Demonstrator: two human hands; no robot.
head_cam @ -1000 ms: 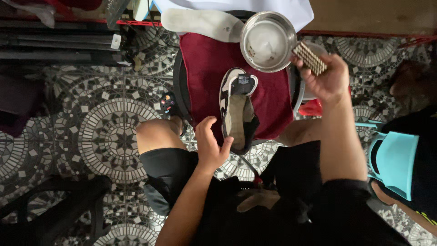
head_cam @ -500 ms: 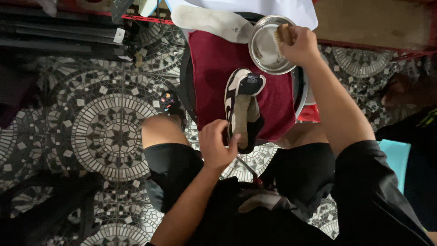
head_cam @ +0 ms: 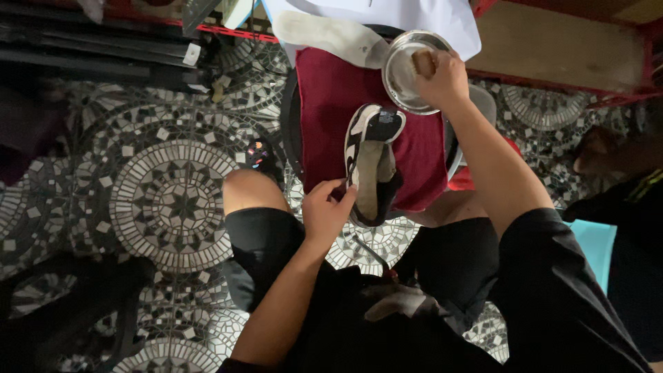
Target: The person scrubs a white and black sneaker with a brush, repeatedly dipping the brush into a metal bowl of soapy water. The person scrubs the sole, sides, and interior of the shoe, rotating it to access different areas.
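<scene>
Gripping the sneaker [head_cam: 373,166] by its heel end, the left hand [head_cam: 324,211] has its fingers curled round the rim while the shoe lies on a dark red cloth [head_cam: 331,103] spread over a round dark stool or tray between the person's knees. Black and white, with a pale insole showing and a smooth, slightly glossy upper, the sneaker points away from the body. Farther out, the right hand [head_cam: 442,79] is clenched over a small brush [head_cam: 423,63], only its tan tip visible, pressed down inside a shallow round metal bowl [head_cam: 404,90]; the bowl's polished wall glints, and whether it holds liquid cannot be told. The bowl sits at the cloth's far edge, touching it, so a hard push with the brush could tip it and spill whatever is inside onto the cloth and shoe. The one-handed hold at the heel is also light, and the shoe could roll sideways if it were bumped. Beyond the bowl lie a loose whitish insole [head_cam: 331,34] and a white sheet [head_cam: 387,14]. Patterned mosaic floor tiles [head_cam: 166,200] surround everything.
</scene>
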